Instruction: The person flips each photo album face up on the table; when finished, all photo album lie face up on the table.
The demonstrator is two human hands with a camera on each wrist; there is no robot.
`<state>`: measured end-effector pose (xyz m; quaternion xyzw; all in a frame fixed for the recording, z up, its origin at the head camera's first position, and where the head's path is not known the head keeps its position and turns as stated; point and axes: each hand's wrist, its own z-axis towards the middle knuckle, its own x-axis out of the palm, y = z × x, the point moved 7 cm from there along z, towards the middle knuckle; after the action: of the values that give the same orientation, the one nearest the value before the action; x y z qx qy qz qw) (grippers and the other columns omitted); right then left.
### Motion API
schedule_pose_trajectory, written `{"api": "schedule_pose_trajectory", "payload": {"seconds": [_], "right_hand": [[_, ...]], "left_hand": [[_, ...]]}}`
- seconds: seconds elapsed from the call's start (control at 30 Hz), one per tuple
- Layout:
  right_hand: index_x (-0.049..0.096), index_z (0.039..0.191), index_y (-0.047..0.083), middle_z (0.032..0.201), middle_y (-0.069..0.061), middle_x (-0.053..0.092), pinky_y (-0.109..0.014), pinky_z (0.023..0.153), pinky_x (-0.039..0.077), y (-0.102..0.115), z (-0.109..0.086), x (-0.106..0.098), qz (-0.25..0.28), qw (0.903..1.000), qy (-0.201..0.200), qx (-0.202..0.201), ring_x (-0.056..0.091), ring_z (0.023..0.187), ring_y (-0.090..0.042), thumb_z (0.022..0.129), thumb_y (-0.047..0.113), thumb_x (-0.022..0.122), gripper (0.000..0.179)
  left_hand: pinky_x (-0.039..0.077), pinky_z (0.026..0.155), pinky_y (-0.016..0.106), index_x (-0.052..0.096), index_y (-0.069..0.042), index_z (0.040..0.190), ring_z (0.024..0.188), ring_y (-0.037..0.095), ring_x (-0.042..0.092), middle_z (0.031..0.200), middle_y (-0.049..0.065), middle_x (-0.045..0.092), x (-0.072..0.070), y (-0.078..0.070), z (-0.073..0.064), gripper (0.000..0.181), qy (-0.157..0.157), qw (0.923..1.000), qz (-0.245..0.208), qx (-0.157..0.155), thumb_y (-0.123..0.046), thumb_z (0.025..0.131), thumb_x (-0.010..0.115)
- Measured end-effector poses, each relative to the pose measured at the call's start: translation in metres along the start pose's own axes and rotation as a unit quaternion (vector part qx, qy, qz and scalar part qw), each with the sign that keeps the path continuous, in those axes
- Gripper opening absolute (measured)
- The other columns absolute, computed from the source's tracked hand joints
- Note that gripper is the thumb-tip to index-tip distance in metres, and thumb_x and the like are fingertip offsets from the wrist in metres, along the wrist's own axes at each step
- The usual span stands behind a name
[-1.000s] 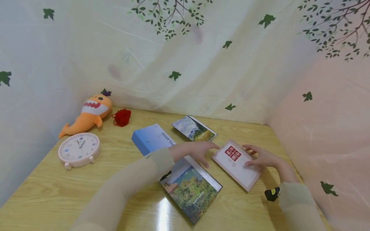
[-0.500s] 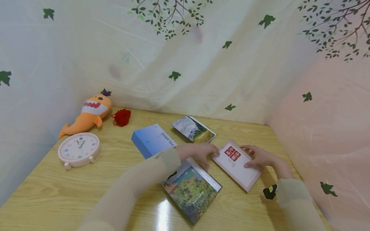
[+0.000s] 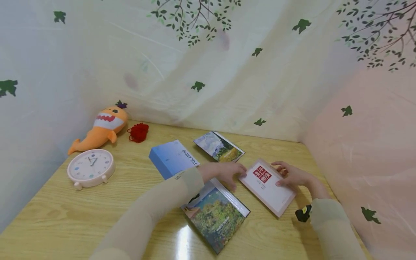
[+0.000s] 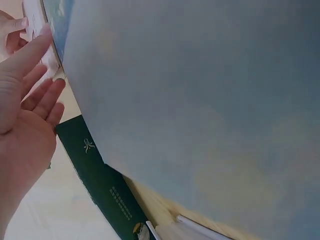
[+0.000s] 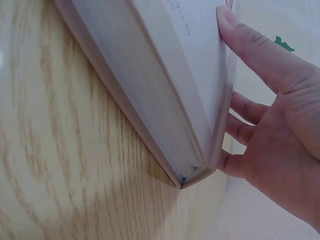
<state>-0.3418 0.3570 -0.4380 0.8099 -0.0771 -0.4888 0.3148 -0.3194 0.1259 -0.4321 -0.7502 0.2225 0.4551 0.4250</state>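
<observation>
A hardcover book (image 3: pixel 273 193), white with a red square of characters, lies toward the right of the wooden table. My right hand (image 3: pixel 294 176) holds its right side: the thumb rests on the cover, while the other fingers sit against the edge, as the right wrist view (image 5: pixel 280 120) shows. At the opposite edge is my left hand (image 3: pixel 225 172), its fingertips right at the book's left corner and its thumb apart. Just below that hand lies a photo album (image 3: pixel 216 218) with a garden painting. The left forearm overlaps the blue POLAROID box (image 3: pixel 172 157).
Behind the hands lies a landscape-painted book (image 3: pixel 219 146). A pale pink clock (image 3: pixel 91 168), an orange shark plush (image 3: pixel 105 126) and red yarn (image 3: pixel 138 132) stand at the left. Printed curtains (image 3: pixel 227 83) enclose the table. A dark green box (image 4: pixel 102 180) shows in the left wrist view.
My left hand has moved a little right, its fingertips now at the book's left edge. The right hand and the book have hardly moved; the head view has shifted slightly.
</observation>
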Motion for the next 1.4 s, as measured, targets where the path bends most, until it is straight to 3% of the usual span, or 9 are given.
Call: {"api": "schedule_pose_trajectory", "payload": {"seconds": [0.17,0.33,0.6,1.0,1.27,1.4], "right_hand": [[0.031,0.139,-0.001,0.122,-0.027,0.045,-0.045,0.087,0.044,0.000,-0.002,0.001,-0.004,0.9990,0.008,0.043,0.049,0.107,-0.037,0.078,0.030,0.077,0.083],[0.035,0.134,-0.005,0.116,-0.025,0.049,-0.039,0.081,0.047,-0.001,-0.004,0.002,-0.016,0.9973,0.012,0.071,0.051,0.100,-0.032,0.078,0.033,0.077,0.080],[0.034,0.136,-0.004,0.114,-0.020,0.051,-0.043,0.088,0.042,-0.004,-0.005,0.009,-0.015,0.9966,0.027,0.076,0.048,0.101,-0.029,0.077,0.037,0.077,0.084],[0.034,0.136,-0.007,0.115,-0.021,0.051,-0.045,0.089,0.043,-0.004,-0.002,0.009,-0.003,0.9962,0.030,0.082,0.049,0.101,-0.029,0.079,0.037,0.075,0.083],[0.047,0.124,-0.012,0.099,-0.010,0.054,-0.031,0.078,0.042,-0.003,0.000,0.009,0.003,0.9973,0.022,0.070,0.049,0.090,-0.021,0.080,0.032,0.075,0.069],[0.048,0.124,-0.011,0.104,-0.012,0.055,-0.035,0.081,0.044,0.000,0.001,0.010,-0.001,0.9978,0.029,0.060,0.049,0.094,-0.023,0.079,0.034,0.076,0.070]], "left_hand": [[0.040,0.102,0.024,0.039,-0.010,0.144,0.130,0.018,0.044,0.145,0.005,0.042,0.001,0.003,0.001,0.069,-0.020,0.9951,-0.092,-0.029,-0.020,0.084,0.073],[0.043,0.099,0.023,0.038,-0.007,0.144,0.128,0.021,0.047,0.145,0.008,0.042,0.002,0.004,0.000,0.070,-0.021,0.9848,-0.170,-0.029,-0.012,0.083,0.072],[0.046,0.095,0.023,0.037,-0.005,0.143,0.130,0.024,0.045,0.148,0.010,0.038,0.004,0.004,-0.006,0.069,-0.014,0.9589,-0.282,-0.030,-0.002,0.082,0.071],[0.046,0.095,0.022,0.038,-0.006,0.143,0.130,0.026,0.045,0.149,0.012,0.036,0.007,0.005,-0.010,0.071,-0.016,0.9510,-0.308,-0.026,0.000,0.081,0.071],[0.048,0.093,0.022,0.040,-0.005,0.142,0.128,0.026,0.047,0.148,0.010,0.038,0.011,0.006,-0.010,0.069,-0.018,0.9463,-0.322,-0.019,0.003,0.081,0.071],[0.046,0.095,0.022,0.038,-0.005,0.143,0.128,0.025,0.047,0.147,0.010,0.039,0.013,0.004,-0.012,0.070,-0.013,0.9504,-0.311,-0.014,0.003,0.081,0.070]]}}
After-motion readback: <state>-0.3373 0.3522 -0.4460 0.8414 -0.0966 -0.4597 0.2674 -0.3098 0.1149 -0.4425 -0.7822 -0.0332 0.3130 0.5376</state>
